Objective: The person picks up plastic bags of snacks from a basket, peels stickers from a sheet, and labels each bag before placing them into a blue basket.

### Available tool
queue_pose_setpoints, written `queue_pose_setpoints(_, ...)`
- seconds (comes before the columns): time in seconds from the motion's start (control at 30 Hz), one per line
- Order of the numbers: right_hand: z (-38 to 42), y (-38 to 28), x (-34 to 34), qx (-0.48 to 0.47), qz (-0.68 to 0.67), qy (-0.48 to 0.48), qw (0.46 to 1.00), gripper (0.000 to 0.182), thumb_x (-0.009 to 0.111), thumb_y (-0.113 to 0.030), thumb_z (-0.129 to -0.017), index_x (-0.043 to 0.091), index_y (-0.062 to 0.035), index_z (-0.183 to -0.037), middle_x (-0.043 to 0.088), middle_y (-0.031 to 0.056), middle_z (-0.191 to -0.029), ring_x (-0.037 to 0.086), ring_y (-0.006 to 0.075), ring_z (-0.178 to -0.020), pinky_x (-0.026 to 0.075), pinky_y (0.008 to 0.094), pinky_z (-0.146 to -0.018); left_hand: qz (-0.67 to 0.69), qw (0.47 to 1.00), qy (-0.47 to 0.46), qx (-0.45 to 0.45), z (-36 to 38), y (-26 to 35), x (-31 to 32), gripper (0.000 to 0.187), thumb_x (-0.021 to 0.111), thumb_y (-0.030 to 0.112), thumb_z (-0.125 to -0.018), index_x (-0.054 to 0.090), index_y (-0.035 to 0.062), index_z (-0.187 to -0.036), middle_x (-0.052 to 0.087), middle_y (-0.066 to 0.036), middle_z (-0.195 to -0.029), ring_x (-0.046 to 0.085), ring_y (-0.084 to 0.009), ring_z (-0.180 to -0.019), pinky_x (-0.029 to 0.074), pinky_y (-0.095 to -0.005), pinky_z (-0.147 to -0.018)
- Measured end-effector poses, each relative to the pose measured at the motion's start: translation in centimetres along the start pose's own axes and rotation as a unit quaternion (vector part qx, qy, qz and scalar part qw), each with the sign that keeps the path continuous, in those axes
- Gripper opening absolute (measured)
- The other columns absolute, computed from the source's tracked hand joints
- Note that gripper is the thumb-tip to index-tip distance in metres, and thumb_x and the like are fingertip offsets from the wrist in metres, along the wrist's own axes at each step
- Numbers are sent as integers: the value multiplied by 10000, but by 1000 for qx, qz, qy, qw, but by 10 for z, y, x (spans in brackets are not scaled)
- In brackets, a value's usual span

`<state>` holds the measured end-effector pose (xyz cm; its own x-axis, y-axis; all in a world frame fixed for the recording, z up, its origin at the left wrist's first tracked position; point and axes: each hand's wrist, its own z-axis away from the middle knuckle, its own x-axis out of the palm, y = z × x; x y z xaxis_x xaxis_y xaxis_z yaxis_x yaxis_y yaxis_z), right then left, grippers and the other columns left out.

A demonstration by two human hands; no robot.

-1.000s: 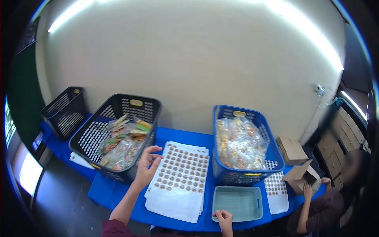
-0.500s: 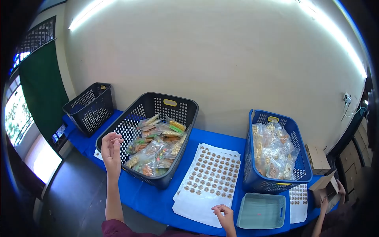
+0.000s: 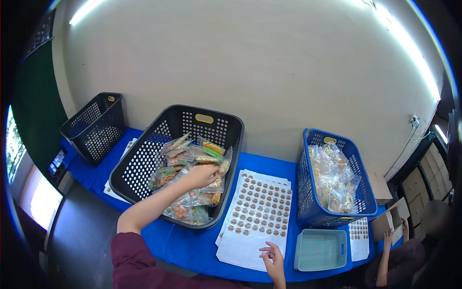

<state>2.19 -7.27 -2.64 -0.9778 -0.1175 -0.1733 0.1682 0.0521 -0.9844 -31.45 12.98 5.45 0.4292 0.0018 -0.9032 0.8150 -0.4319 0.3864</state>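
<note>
Clear plastic snack pouches (image 3: 207,155), some green-marked with tan or orange contents, lie heaped toward the black basket's (image 3: 144,164) right rim. The left hand (image 3: 204,176) touches them, its grasp unclear; the right hand (image 3: 273,260), fingers loosely parted, is over the sticker sheets' (image 3: 260,202) near right corner.

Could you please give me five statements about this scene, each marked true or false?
The left hand is over packets in the large black basket. True.
The right hand holds a packet. False: it looks empty, above the printed sheets.
The blue basket is left of those sheets. False: it is on their right.
The green tray is in front of the blue basket. True.
The co-worker's hands are at an open cardboard box. True.
</note>
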Motion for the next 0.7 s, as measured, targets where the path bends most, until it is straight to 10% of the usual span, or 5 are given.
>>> queue_pose_setpoints(0.2,26,-3,14,34,65,53,996,264,539,-54,-791,515,13,-1045,613,103,-859,566,116,-695,448,237,-623,-147,959,-209,-123,8,-116,88,333,590,243,-717,558,62,-995,611,-134,-901,585,-288,-836,457,-400,-716)
queue_pose_setpoints(0.4,39,3,34,73,66,79,992,239,544,-66,-795,536,14,-1020,614,103,-838,570,119,-687,455,239,-630,-240,801,-548,5,43,-131,145,405,633,261,-688,559,97,-1052,612,-134,-946,582,-278,-878,457,-399,-749)
queue_pose_setpoints(0.7,29,5,61,63,74,29,995,239,539,-29,-788,530,26,-1020,611,101,-850,534,95,-674,439,226,-641,-335,695,-631,-85,18,-86,103,417,673,280,-663,606,106,-1036,605,-141,-971,573,-277,-908,443,-404,-796)
